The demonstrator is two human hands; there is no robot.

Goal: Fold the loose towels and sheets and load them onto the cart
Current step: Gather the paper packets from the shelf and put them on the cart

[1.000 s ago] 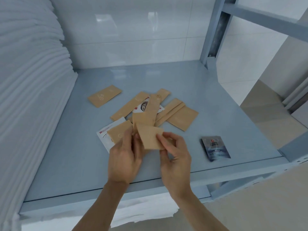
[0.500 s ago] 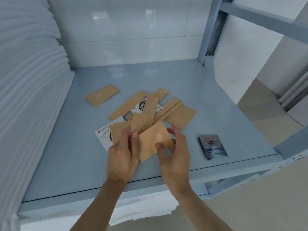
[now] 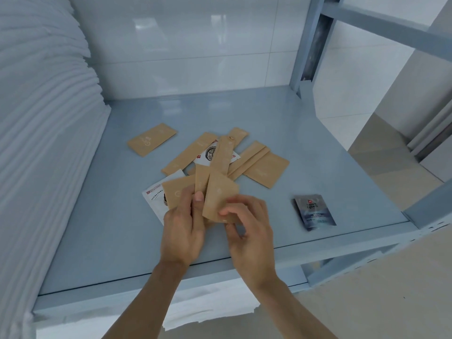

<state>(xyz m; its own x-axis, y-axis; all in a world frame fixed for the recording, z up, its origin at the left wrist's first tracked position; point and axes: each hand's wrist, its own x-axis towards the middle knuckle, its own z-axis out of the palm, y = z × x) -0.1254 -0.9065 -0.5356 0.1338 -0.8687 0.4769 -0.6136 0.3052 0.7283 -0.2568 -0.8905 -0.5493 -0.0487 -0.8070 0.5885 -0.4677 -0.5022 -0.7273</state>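
Having turned the tan packet (image 3: 219, 200) more upright since a moment ago, we are pinching it with our right hand (image 3: 247, 223) while our left hand (image 3: 183, 228) is gripping further packets, above the blue shelf (image 3: 97, 241), the folded white linen stack (image 3: 44, 143) sitting at the left.

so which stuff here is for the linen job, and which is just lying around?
Job:
- stack of folded white linen at the shelf's left
- white linen on the level below

Lying about:
- tan packets, several held by left hand and right hand
- dark sachet
- white printed sachets
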